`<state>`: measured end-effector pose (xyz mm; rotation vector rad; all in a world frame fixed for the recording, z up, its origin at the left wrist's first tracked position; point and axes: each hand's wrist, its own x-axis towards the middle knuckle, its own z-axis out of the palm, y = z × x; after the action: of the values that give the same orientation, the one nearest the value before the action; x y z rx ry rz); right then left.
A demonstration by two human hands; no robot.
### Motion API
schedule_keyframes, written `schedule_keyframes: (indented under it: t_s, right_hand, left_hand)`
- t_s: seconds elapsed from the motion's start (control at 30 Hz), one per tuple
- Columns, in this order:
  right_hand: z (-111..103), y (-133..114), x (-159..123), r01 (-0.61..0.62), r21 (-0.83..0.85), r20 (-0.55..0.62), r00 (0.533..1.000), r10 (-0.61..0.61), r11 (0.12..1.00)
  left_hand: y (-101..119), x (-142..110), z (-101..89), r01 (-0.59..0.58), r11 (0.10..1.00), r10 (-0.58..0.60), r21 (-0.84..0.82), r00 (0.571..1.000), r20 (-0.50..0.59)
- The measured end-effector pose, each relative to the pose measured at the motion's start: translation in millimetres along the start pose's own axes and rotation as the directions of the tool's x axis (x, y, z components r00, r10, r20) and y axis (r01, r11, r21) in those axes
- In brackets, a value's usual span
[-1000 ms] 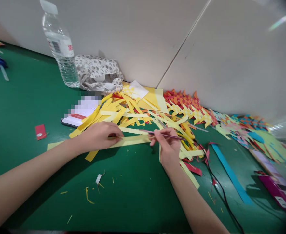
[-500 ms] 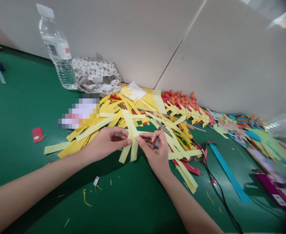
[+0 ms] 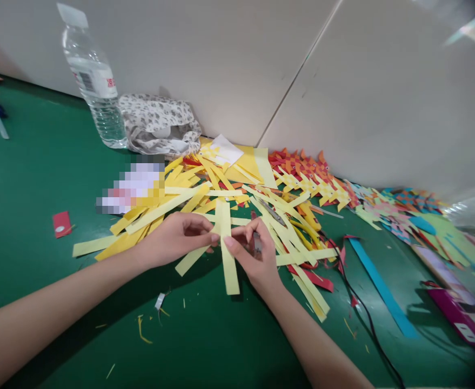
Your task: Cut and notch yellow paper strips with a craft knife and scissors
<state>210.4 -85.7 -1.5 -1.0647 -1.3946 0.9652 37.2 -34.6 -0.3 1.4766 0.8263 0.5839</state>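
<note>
The pale yellow paper strips lay crossed between the two hands, just above the table, with one end hanging toward the person. The fingers hid the spot where they crossed, so I couldn't tell whether they were folded or joined there. The left hand had thumb and fingers closed on them from one side; the right hand pinched them from the other, nearly touching it. A slim dark item sat among the right fingers, mostly covered.

Below the hands, the green table stretched toward the person, dotted with small scraps. Behind the hands, a heap of yellow strips crowded close, reaching out on both sides. A blurred-out phone lay at its left. Farther back, a water bottle and a patterned cloth bag stood near the wall. At the right, a black cord ran beside a blue strip, and the far corner blurred.
</note>
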Motion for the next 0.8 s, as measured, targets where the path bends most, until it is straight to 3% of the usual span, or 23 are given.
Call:
schedule_keyframes:
  t_s: [0.2, 0.33, 0.8]
  right_hand:
    - [-0.2, 4.9, 1.7, 0.015, -0.036, -0.100, 0.995, -0.018, 0.999]
    - [-0.9, 5.7, 1.1, 0.034, -0.067, -0.081, 0.996, -0.039, 0.997]
    - [-4.9, 3.8, 0.2, -0.036, 0.130, 0.014, 0.999, 0.035, 0.991]
  left_hand:
    - [-3.3, 0.1, 2.4, -0.003, 0.999, 0.005, 0.046, 0.999, -0.035]
    - [-2.1, 0.1, 2.1, 0.022, 0.999, -0.019, 0.043, 0.998, -0.063]
    - [-0.8, -0.8, -2.6, -0.077, 0.997, 0.079, -0.022, 0.992, 0.098]
